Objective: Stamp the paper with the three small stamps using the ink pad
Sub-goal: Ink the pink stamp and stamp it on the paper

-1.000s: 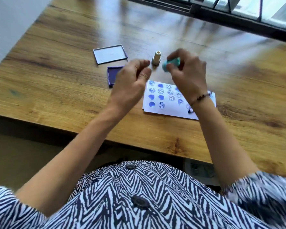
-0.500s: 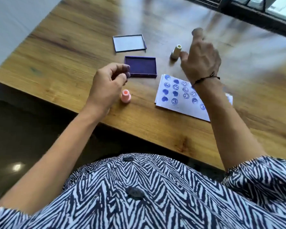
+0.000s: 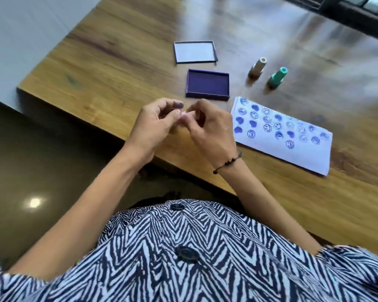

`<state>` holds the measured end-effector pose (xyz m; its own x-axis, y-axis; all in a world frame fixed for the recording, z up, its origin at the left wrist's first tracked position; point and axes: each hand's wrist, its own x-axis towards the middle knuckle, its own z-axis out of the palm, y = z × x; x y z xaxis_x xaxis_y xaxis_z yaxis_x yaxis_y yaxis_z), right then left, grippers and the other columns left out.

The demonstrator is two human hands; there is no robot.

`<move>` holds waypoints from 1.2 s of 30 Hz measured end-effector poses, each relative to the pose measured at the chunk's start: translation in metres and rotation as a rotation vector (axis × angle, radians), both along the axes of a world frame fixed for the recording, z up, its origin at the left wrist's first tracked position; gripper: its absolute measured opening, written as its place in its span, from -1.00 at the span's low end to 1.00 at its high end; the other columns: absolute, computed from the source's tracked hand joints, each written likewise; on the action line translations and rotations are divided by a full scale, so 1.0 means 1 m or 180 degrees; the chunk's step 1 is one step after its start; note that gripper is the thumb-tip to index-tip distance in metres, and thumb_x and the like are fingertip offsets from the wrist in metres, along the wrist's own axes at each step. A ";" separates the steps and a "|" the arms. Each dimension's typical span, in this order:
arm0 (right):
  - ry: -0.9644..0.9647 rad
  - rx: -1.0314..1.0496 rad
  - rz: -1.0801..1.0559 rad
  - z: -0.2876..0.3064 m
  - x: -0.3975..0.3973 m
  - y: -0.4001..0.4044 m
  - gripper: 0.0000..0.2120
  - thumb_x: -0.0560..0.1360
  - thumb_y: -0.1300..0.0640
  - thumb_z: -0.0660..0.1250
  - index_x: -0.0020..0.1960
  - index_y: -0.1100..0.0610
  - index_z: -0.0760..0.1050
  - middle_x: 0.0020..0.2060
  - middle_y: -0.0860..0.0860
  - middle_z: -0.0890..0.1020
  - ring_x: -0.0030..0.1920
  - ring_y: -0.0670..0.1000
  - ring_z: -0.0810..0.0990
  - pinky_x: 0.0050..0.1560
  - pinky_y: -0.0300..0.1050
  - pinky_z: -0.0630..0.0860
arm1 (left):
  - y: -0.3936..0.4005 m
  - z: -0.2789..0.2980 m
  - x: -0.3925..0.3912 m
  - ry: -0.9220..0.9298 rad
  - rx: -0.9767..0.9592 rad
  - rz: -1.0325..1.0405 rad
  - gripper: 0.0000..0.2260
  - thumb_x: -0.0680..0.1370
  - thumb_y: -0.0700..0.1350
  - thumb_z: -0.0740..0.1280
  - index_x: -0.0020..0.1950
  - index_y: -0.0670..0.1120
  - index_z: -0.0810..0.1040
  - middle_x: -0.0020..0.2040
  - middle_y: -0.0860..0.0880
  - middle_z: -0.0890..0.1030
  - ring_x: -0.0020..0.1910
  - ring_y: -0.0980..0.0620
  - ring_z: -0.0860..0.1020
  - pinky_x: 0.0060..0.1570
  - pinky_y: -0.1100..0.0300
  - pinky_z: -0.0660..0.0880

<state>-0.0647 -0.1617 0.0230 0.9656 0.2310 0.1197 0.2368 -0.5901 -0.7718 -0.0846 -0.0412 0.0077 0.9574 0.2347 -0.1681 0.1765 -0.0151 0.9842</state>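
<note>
My left hand [image 3: 155,125] and my right hand [image 3: 210,127] meet fingertip to fingertip above the table's front edge. Between them shows a sliver of the pink stamp [image 3: 184,115]; both hands pinch it and the rest is hidden. The open purple ink pad [image 3: 207,86] lies just beyond the hands. To the right, the white paper [image 3: 310,155] carries several blue prints. The beige stamp [image 3: 258,69] and the teal stamp [image 3: 277,77] stand upright side by side beyond the paper.
The ink pad's lid [image 3: 194,52] lies behind the pad. The wooden table [image 3: 118,62] ends at a corner on the left, with dark floor [image 3: 42,160] below. A dark window frame [image 3: 358,16] runs along the far right.
My right hand left the teal stamp standing beside the beige one and came back to my left hand. The pink stamp, which stood on the table, is now pinched between both hands.
</note>
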 end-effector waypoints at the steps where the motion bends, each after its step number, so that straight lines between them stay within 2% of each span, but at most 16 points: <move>1: 0.0210 0.0244 -0.0171 0.001 0.000 -0.003 -0.90 0.42 0.16 0.35 -0.18 0.20 0.53 -0.36 0.06 0.59 -0.30 0.03 0.52 -0.21 -0.03 0.50 | -0.002 0.000 -0.001 0.0043 -0.0210 -0.0121 -0.83 0.52 -0.27 0.26 -0.09 -0.01 0.56 -0.15 0.01 0.60 -0.18 0.17 0.57 -0.14 0.37 0.51; 4: 0.0721 0.0617 -0.0479 0.000 0.000 -0.006 -0.89 0.44 0.13 0.33 -0.17 0.18 0.55 -0.29 0.13 0.66 -0.28 0.06 0.56 -0.11 0.13 0.59 | -0.004 0.001 0.001 0.0118 -0.0541 -0.0399 -0.87 0.51 -0.24 0.27 -0.08 -0.05 0.56 -0.16 -0.04 0.60 -0.23 0.18 0.58 -0.19 0.37 0.51; 8: 0.0688 0.0838 -0.0562 -0.002 -0.001 -0.008 -0.92 0.45 0.13 0.32 -0.23 0.06 0.51 -0.35 0.10 0.61 -0.31 0.11 0.55 -0.19 0.17 0.59 | -0.009 0.003 0.003 0.0076 -0.0442 -0.0328 -0.91 0.50 -0.26 0.28 -0.10 -0.11 0.56 -0.23 -0.04 0.58 -0.32 0.21 0.55 -0.25 0.38 0.50; 11: 0.0506 0.0842 -0.0586 -0.002 0.002 -0.008 -0.95 0.43 0.18 0.34 -0.21 0.12 0.54 -0.37 0.10 0.60 -0.32 0.14 0.56 -0.23 0.04 0.56 | -0.015 0.006 0.009 0.0195 -0.0434 -0.0226 -0.88 0.52 -0.27 0.26 -0.16 -0.12 0.56 -0.30 -0.05 0.54 -0.35 0.14 0.49 -0.31 0.38 0.47; 13: 0.0142 0.0683 -0.0572 0.002 0.006 -0.009 -0.97 0.42 0.22 0.35 -0.18 0.16 0.57 -0.35 0.02 0.59 -0.33 0.01 0.53 -0.25 -0.13 0.46 | -0.016 0.008 0.016 0.0302 -0.0580 -0.0136 -0.84 0.53 -0.27 0.24 -0.22 -0.14 0.54 -0.34 -0.06 0.53 -0.37 0.11 0.47 -0.34 0.36 0.45; 14: -0.0078 0.0540 -0.0502 0.006 0.009 -0.009 -0.96 0.42 0.25 0.34 -0.16 0.17 0.57 -0.31 0.03 0.61 -0.30 -0.02 0.53 -0.22 -0.17 0.43 | -0.016 0.008 0.021 0.0309 -0.0684 -0.0040 -0.83 0.53 -0.28 0.24 -0.24 -0.15 0.53 -0.36 -0.05 0.53 -0.40 0.11 0.46 -0.37 0.37 0.45; 16: -0.0407 0.0176 -0.0273 0.016 0.025 -0.011 -0.92 0.42 0.27 0.31 -0.14 0.21 0.58 -0.23 0.12 0.66 -0.21 0.04 0.57 -0.17 -0.18 0.39 | -0.012 0.009 0.031 0.0202 -0.0644 0.0184 -0.83 0.52 -0.28 0.25 -0.26 -0.15 0.51 -0.38 -0.05 0.52 -0.43 0.14 0.46 -0.39 0.38 0.44; 20: -0.0711 -0.0832 -0.0130 0.033 0.092 -0.008 -0.81 0.43 0.26 0.21 -0.06 0.22 0.58 -0.05 0.21 0.61 -0.07 0.20 0.56 -0.12 -0.03 0.37 | -0.010 0.000 0.043 -0.0113 0.0078 0.0438 -0.94 0.54 -0.24 0.26 -0.06 -0.18 0.53 -0.31 -0.05 0.54 -0.38 0.14 0.47 -0.31 0.34 0.48; 23: -0.0890 -0.1511 0.0040 0.027 0.118 0.000 -0.77 0.41 0.31 0.17 -0.03 0.24 0.56 0.03 0.22 0.57 -0.03 0.22 0.55 -0.17 -0.03 0.39 | -0.010 -0.012 0.040 -0.0250 0.0782 0.0349 -0.84 0.54 -0.15 0.26 0.06 -0.17 0.53 -0.09 -0.19 0.62 -0.12 -0.10 0.58 0.01 0.03 0.56; 25: -0.0769 -0.1926 0.0518 0.010 0.108 0.005 -0.76 0.38 0.33 0.16 -0.02 0.26 0.52 0.07 0.24 0.53 0.01 0.26 0.51 -0.16 0.02 0.39 | -0.009 -0.013 0.037 -0.0329 0.0986 0.0308 -0.80 0.53 -0.12 0.27 0.10 -0.16 0.54 0.02 -0.23 0.62 -0.01 -0.16 0.58 0.08 -0.09 0.53; 29: -0.0352 -0.1797 0.0683 0.015 0.118 0.003 -0.76 0.33 0.31 0.20 -0.10 0.15 0.58 0.01 0.16 0.62 0.04 0.21 0.54 -0.07 -0.02 0.48 | -0.010 -0.010 0.037 -0.0378 0.0963 0.0326 -0.79 0.53 -0.14 0.27 0.12 -0.18 0.53 0.06 -0.22 0.61 0.01 -0.12 0.58 0.10 -0.08 0.52; 32: -0.0487 -0.1599 0.0654 0.029 0.128 0.003 -0.75 0.31 0.26 0.19 -0.13 0.10 0.60 -0.06 0.14 0.66 0.00 0.17 0.58 -0.08 -0.03 0.52 | -0.011 -0.009 0.036 -0.0387 0.0945 0.0309 -0.80 0.53 -0.15 0.27 0.12 -0.20 0.53 0.06 -0.23 0.60 0.01 -0.14 0.58 0.11 -0.09 0.51; 34: -0.0572 -0.1637 0.0778 0.019 0.114 0.007 -0.77 0.34 0.25 0.20 -0.09 0.14 0.58 -0.02 0.17 0.63 0.00 0.20 0.56 -0.07 0.04 0.51 | -0.011 -0.009 0.037 -0.0391 0.0991 0.0380 -0.80 0.53 -0.14 0.27 0.11 -0.19 0.53 0.05 -0.22 0.61 0.01 -0.11 0.58 0.10 -0.06 0.52; 36: -0.0383 -0.1681 0.0872 0.012 0.106 0.009 -0.80 0.37 0.25 0.23 -0.05 0.16 0.57 0.04 0.18 0.58 0.03 0.22 0.53 -0.06 0.07 0.51 | -0.012 -0.007 0.037 -0.0401 0.0971 0.0432 -0.80 0.53 -0.14 0.27 0.10 -0.19 0.54 0.05 -0.21 0.61 0.01 -0.08 0.58 0.09 -0.04 0.52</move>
<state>0.0414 -0.1528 0.0350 0.8494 0.5271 0.0257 0.5016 -0.7913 -0.3496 -0.0475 -0.0527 0.0007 0.9229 0.3823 0.0467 0.0746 -0.2965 0.9521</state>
